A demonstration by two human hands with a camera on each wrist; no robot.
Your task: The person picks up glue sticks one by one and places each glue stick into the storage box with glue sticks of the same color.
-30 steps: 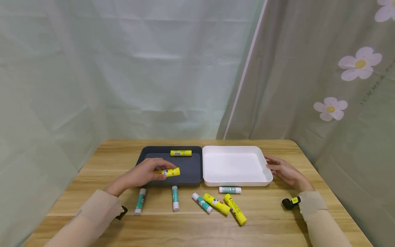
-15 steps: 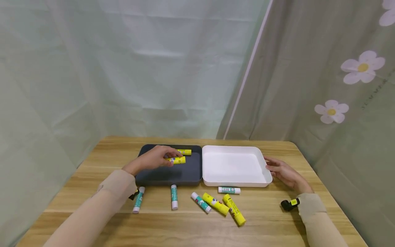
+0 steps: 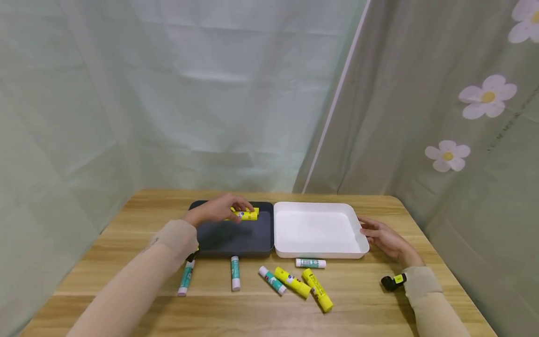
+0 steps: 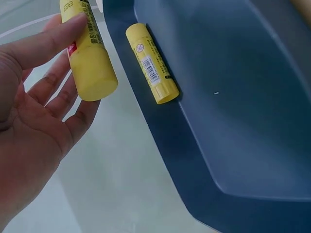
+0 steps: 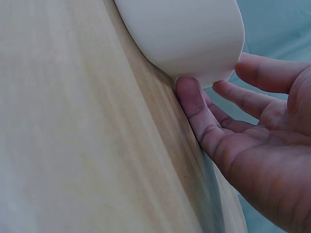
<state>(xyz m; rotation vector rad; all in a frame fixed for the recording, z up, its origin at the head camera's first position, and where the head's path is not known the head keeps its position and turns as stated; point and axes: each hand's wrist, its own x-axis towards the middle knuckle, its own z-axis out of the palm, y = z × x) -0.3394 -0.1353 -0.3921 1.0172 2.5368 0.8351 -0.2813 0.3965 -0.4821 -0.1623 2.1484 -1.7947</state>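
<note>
Left hand (image 3: 220, 208) pinches a yellow glue stick (image 4: 91, 60) over the dark tray (image 3: 236, 239), right hand (image 3: 388, 239), fingers relaxed, touches the white tray (image 3: 317, 229); I judge a level lowering best, parallel to the dark tray's other stick (image 4: 151, 65).

I see a wood-grain desk (image 3: 362, 299). Toward its far edge sit a dark tray (image 3: 236, 236) and a white tray (image 3: 320, 229), side by side. Before the dark tray lie two green glue sticks (image 3: 235, 273), well apart; a third green glue stick (image 3: 310, 263) lies along the white tray's front. A fourth green glue stick (image 3: 272, 281) slants beside two yellow glue sticks (image 3: 317, 290).
</note>
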